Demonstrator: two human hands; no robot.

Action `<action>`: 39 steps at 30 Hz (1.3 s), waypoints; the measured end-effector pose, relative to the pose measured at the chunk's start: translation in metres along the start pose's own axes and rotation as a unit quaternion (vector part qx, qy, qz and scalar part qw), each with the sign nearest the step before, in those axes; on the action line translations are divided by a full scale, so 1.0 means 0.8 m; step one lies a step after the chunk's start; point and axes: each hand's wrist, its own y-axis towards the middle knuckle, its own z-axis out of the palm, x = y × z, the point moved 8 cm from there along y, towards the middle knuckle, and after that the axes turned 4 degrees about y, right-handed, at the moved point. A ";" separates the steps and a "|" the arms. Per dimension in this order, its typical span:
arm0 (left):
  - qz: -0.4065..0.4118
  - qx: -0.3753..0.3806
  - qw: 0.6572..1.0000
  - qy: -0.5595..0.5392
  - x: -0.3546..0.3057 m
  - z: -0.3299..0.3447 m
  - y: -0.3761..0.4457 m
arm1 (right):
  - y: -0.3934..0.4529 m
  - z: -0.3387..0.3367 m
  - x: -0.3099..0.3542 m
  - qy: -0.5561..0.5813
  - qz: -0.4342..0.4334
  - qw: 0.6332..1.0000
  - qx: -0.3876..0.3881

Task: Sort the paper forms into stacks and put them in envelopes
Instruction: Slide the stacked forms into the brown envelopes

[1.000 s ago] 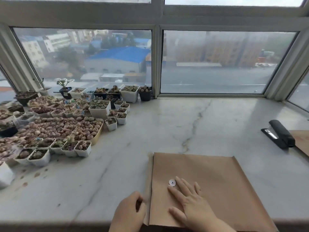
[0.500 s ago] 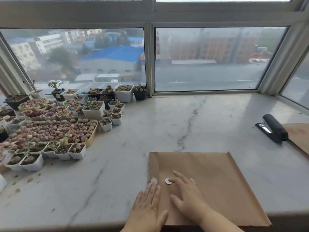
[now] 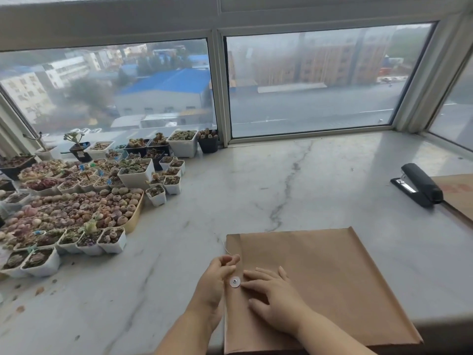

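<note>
Left hand (image 3: 213,285) curled, pinching thin string (image 3: 225,248) by white button (image 3: 234,282). Right hand (image 3: 275,297) flat, fingers spread, pressing brown envelope (image 3: 332,278).

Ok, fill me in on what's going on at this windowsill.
A person is closing a brown kraft envelope that lies flat on the marble sill. The left hand pinches the thin closure string beside the white button fastener, while the right hand presses flat on the envelope. A black stapler sits to the right, and potted succulents crowd the left.
</note>
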 end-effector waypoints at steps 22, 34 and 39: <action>0.193 -0.266 0.937 0.117 -0.063 -0.096 -0.032 | 0.003 -0.056 -0.065 0.667 0.210 0.671 -0.249; 0.153 -0.130 0.924 0.325 0.001 -0.066 -0.035 | 0.041 -0.031 0.042 0.142 0.004 0.985 -0.098; 0.220 -0.115 0.896 0.367 0.017 -0.061 -0.028 | 0.072 0.008 0.055 0.030 0.012 0.999 -0.041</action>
